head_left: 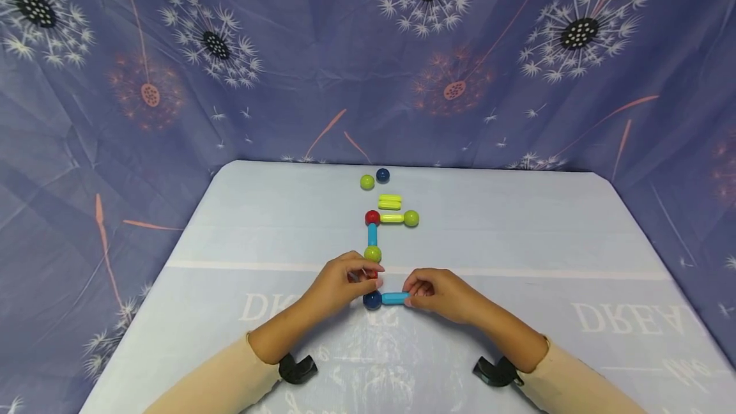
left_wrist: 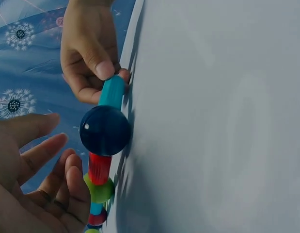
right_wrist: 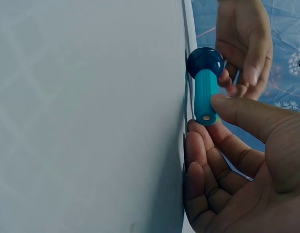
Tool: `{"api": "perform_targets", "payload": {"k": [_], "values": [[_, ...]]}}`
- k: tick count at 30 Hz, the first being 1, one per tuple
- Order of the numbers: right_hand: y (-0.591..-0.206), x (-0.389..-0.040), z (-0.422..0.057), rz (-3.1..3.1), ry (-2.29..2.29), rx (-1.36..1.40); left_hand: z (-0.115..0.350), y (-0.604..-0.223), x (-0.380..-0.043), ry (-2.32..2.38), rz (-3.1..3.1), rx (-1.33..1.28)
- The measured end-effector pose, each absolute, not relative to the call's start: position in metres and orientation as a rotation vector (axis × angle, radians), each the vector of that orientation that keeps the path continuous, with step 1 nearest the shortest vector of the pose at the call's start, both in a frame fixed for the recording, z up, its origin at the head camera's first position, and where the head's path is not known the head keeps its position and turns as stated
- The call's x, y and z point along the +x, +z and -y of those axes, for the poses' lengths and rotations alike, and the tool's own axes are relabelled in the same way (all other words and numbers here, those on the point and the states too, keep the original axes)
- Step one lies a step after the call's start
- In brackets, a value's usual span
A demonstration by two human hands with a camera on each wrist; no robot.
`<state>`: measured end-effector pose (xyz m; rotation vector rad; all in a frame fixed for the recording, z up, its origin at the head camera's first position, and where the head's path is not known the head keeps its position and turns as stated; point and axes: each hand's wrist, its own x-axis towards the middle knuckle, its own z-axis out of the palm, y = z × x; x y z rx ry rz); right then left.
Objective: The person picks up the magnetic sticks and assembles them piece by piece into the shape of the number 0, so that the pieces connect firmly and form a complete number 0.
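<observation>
So, closest in were two cream sleeves (head_left: 218, 375), each with a black wrist piece (head_left: 298, 369) by the hand, over a pale table (head_left: 517, 229) with faint mirrored lettering. Past the hands, the chain ran away up the table: lime-green ball (head_left: 372, 253), sky-blue rod (head_left: 372, 235), shiny red ball (head_left: 372, 217), then a short yellow rod (head_left: 393, 218) turning off right to a second green ball (head_left: 411, 218). Two loose yellow rods (head_left: 390, 198) lay just beyond, then a loose green ball (head_left: 367, 182) and a loose navy ball (head_left: 383, 176) near the far edge, with a purple dandelion-print cloth (head_left: 322, 50) behind.

The sleeves got cut off at the bottom, and from above the left hand (head_left: 345, 276) mostly blocked the ribbed red rod (left_wrist: 99, 167) between the glossy navy ball (head_left: 372, 300) and the lime-green ball. Couldn't tell if it touched anything; its fingers were spread and loosely bent. The right hand (head_left: 445, 292) pinched the outer end of the ribbed light-blue rod (head_left: 393, 298), thumb against fingertips, other end against the glossy navy ball.
</observation>
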<state>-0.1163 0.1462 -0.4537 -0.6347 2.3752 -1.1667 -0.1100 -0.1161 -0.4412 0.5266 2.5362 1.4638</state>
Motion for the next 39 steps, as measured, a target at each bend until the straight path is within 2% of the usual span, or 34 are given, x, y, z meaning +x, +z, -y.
{"api": "perform_targets", "payload": {"k": [9,23,30,39], "values": [[-0.454,-0.115,-0.147,-2.388,-1.174,-0.634,0.125,-0.451,-0.093,1.374,-2.529,0.515],[-0.446,-0.122,-0.147,-2.384,-1.134,-0.682,0.130,-0.461,-0.093,1.429,-2.467,0.508],[-0.433,-0.146,-0.150,-2.463,-1.158,-0.665,0.129,-0.462,-0.094,1.424,-2.452,0.468],[-0.423,-0.195,-0.148,-2.551,-1.306,-0.523,0.129,-0.462,-0.095,1.425,-2.431,0.444]]}}
